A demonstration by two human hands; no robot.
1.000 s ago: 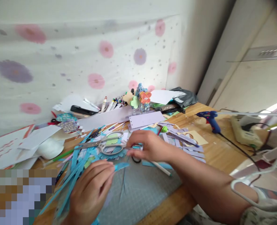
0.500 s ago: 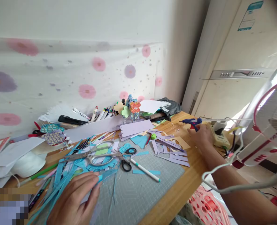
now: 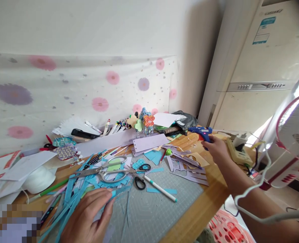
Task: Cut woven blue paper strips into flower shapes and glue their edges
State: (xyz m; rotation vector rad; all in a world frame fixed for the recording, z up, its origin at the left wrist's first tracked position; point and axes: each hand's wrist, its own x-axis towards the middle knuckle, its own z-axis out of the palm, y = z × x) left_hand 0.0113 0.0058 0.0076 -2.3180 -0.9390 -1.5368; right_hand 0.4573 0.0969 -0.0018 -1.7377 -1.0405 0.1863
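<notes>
My right hand [image 3: 216, 147] is wrapped round a blue glue gun [image 3: 200, 130] at the table's right side, its nozzle pointing left. At the lower left, my left hand [image 3: 88, 214] pinches a small piece of blue paper [image 3: 114, 193] between thumb and fingers, above the grey cutting mat [image 3: 149, 216]. Just beyond the left hand lie large silver scissors [image 3: 112, 173] and smaller black-handled scissors [image 3: 140, 182]. A white marker [image 3: 162, 190] with teal ends rests on the mat to their right, beside a blue paper strip [image 3: 162, 191].
Purple paper scraps [image 3: 190, 168] lie on the mat's right. A cream power strip [image 3: 240, 152] sits by my right wrist, and a white cable crosses my forearm. Paper flowers [image 3: 148, 120] stand at the back. A white fan [image 3: 288, 165] is at far right.
My right hand has lifted the glue gun and brought it slightly leftward over the table. My left hand keeps its pinch on the blue paper. The view has shifted a little.
</notes>
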